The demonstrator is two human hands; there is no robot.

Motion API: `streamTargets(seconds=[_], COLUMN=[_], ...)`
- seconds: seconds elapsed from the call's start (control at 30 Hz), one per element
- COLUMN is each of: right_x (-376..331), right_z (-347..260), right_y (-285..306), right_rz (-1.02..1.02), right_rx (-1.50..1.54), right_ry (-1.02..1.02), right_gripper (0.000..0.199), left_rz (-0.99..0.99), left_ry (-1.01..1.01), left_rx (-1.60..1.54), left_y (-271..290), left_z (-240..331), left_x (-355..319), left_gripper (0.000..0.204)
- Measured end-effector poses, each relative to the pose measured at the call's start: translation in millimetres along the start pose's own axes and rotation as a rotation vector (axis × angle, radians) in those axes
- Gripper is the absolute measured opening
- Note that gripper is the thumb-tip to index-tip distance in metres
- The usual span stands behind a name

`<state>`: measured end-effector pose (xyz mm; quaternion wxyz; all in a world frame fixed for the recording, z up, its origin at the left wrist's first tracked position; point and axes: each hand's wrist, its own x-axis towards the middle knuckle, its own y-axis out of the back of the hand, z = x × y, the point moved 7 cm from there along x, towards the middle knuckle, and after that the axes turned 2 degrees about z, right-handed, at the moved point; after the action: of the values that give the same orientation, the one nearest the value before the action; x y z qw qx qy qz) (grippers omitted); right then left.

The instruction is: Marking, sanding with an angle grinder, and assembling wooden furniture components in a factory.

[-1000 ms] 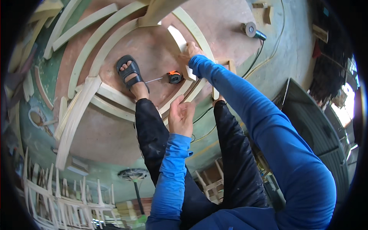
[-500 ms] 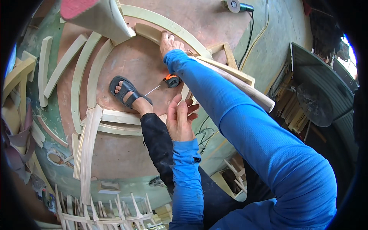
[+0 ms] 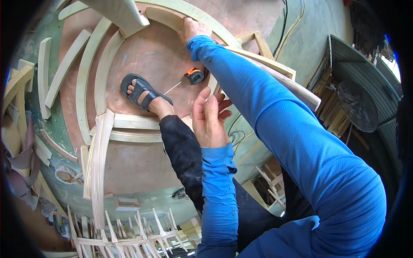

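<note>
My right hand point(image 3: 197, 31) is closed at the end of an inner curved wooden piece point(image 3: 165, 19), beside the longer outer curved rail point(image 3: 202, 17); its fingertips are partly hidden. My left hand point(image 3: 211, 118) is raised above the frame, palm up, with loosely bent fingers apart and nothing in it. Between my hands and my foot lies an orange and black tape measure point(image 3: 195, 76) on the reddish board point(image 3: 137, 56). A thin pale stick point(image 3: 173, 88) lies next to it. The curved pieces form a ring-shaped frame, with a pale wooden leg point(image 3: 100, 172) at the lower left.
My sandalled foot point(image 3: 140, 92) stands inside the ring. Loose curved strips point(image 3: 44, 77) lie at the left. Several slatted wooden frames point(image 3: 129, 241) stand along the bottom. A round fan guard point(image 3: 357, 105) is at the right, by stacked wood; a cable point(image 3: 282, 30) crosses the floor.
The whole view has shifted, so the frame and floor sit slightly higher. My right hand stays at the curved piece, its fingers less visible. My left hand remains raised and empty.
</note>
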<state>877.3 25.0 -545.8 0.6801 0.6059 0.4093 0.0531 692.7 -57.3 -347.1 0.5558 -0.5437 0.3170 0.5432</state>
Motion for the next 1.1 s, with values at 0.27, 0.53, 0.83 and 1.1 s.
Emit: streamTargets(seconds=[0.27, 0.53, 0.83, 1.1], right_x=[-3.9, -2.6, -23.3, -0.4], right_z=[21.6, 18.3, 24.8, 28.1], right_y=[4.8, 55.3, -29.5, -35.1], right_rz=[-0.024, -0.151, -0.29, -0.021], right_rx=[-0.054, -0.011, -0.122, -0.022], right_ry=[-0.039, 0.341, -0.117, 0.007], right_gripper=[0.044, 0.038, 0.058, 0.049], left_rz=[-0.002, 0.234, 0.129, 0.003], left_ry=[-0.006, 0.034, 0.049, 0.003], left_rx=[0.029, -0.073, -0.126, -0.191], left_y=[-3.1, 62.3, 24.8, -6.2], left_z=[-8.7, -37.2, -18.6, -27.3], left_x=[6.7, 81.6, -27.3, -10.9], left_gripper=[0.036, 0.032, 0.033, 0.029])
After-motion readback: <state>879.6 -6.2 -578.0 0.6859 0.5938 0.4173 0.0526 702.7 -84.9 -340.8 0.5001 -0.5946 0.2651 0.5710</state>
